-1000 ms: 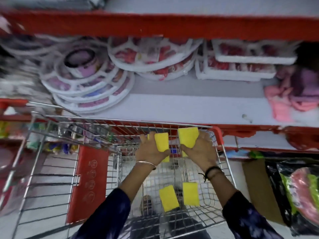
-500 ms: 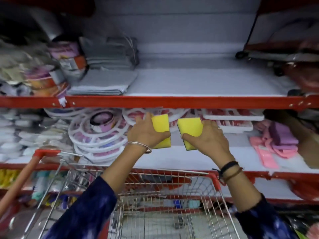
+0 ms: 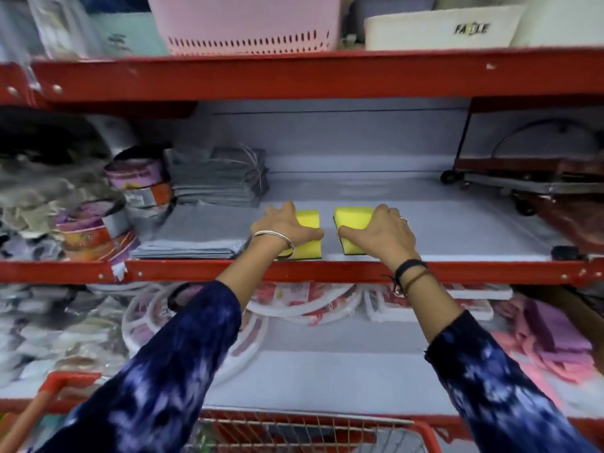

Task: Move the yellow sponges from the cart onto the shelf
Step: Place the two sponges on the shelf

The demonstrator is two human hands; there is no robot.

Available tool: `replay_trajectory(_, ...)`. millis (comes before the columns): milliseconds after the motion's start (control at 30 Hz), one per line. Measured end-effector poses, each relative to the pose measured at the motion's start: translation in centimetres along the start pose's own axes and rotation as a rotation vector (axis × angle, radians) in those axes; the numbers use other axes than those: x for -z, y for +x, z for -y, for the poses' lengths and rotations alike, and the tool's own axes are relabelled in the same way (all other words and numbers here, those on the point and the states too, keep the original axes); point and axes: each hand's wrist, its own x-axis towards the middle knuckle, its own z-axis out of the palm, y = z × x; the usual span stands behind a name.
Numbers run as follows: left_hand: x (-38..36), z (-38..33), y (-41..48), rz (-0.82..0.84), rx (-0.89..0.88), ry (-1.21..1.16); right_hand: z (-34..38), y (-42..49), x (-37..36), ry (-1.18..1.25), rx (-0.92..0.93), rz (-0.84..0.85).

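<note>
At nine o'clock on the middle shelf [image 3: 441, 237] I see a stack of folded grey cloths [image 3: 196, 237], touching nothing I hold. Just right of it my left hand [image 3: 286, 228] covers the left yellow sponge [image 3: 309, 235], fingers wrapped over its top and thumb along its near side, the sponge resting at the shelf's front edge. Beside it, apart by a narrow gap, the right yellow sponge [image 3: 353, 220] sits gripped by my right hand [image 3: 380, 232], fingers curled over it. At six o'clock, low in view, the cart [image 3: 421, 433] rim shows red.
</note>
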Motion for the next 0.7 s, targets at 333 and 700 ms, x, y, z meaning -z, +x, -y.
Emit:
replay_trajectory(333, -3.6, 0.1, 7.7, 0.09, 0.028, 0.112, -0.1, 7.0, -5.8, -0.066, -0.073, 0.107)
replay_trajectory(700, -4.8, 1.0, 8.5, 0.025, -0.003, 0.14, -1.6, 7.3, -7.3, -0.102, -0.065, 0.046)
